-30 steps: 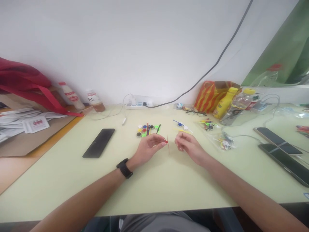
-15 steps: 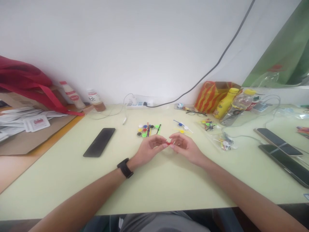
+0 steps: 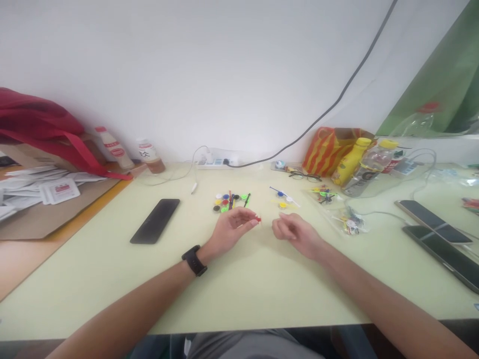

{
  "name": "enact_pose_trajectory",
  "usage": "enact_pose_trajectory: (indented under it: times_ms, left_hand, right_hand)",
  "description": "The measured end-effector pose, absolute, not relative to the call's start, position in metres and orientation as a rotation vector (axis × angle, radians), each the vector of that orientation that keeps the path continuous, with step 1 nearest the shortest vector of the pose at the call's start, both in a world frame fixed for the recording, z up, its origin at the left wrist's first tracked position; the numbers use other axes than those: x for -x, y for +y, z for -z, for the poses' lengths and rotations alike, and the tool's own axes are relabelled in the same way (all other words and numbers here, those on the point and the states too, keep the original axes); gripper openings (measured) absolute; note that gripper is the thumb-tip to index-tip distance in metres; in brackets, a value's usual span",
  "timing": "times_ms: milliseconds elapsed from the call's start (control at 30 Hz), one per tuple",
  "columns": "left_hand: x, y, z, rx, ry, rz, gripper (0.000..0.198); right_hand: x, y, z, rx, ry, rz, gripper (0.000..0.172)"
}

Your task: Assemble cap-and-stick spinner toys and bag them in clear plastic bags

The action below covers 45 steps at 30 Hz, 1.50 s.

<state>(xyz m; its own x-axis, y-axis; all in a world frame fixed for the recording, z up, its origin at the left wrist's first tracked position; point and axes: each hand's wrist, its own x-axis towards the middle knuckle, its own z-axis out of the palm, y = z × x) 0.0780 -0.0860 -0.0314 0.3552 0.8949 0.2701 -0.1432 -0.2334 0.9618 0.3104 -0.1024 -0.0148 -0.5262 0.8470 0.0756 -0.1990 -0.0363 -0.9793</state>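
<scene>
Between the thumb and fingers of my left hand (image 3: 232,230) is a small red piece (image 3: 258,219), held just above the table. My right hand (image 3: 297,233) is a short way to the right of it, its fingers curled together; whether anything is inside them is hidden. Beyond my left hand lies a cluster of coloured round pieces (image 3: 225,202) and thin sticks (image 3: 247,200). Past my right hand are a blue piece (image 3: 280,193) on a stick and a yellow piece (image 3: 282,205).
A black phone (image 3: 155,221) lies left of my hands. Small plastic bags of parts (image 3: 351,222), glasses (image 3: 305,175), bottles (image 3: 350,160) and a striped bag (image 3: 318,149) stand or lie to the right. Two more phones (image 3: 439,247) are at far right.
My right hand has let go of the red piece, moved a little right and curled its fingers. My left hand still holds the piece in nearly the same place.
</scene>
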Motion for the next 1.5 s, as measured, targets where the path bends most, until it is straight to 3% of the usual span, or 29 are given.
enact_pose_trajectory:
  times_ms: [167, 233, 667, 933, 1067, 1233, 1500]
  left_hand:
    - [-0.078, -0.087, 0.030, -1.509, 0.744, -1.097, 0.022]
    - [-0.078, -0.087, 0.030, -1.519, 0.754, -1.078, 0.023]
    - [-0.078, -0.091, 0.029, -1.730, 0.781, -0.970, 0.022]
    - [-0.076, -0.092, 0.033, -2.227, 1.080, -0.975, 0.024]
    - [-0.070, -0.083, 0.036, -2.380, 1.249, -1.048, 0.017]
    - [-0.065, -0.074, 0.037, -2.456, 1.416, -1.052, 0.008]
    - [-0.065, -0.072, 0.038, -2.483, 1.603, -0.967, 0.010]
  right_hand:
    - [-0.306, -0.101, 0.019, 0.772, -1.417, -1.509, 0.029]
    - [-0.302, -0.102, 0.021, 0.798, -1.465, -1.436, 0.025]
    - [-0.298, -0.101, 0.034, 0.900, -1.598, -1.343, 0.021]
    - [-0.301, -0.099, 0.038, 1.014, -1.748, -1.080, 0.016]
    - [-0.305, -0.097, 0.041, 1.137, -1.862, -0.960, 0.023]
    - [-0.304, -0.098, 0.039, 1.208, -2.038, -0.826, 0.007]
    - [-0.311, -0.096, 0.039, 1.166, -2.189, -0.692, 0.011]
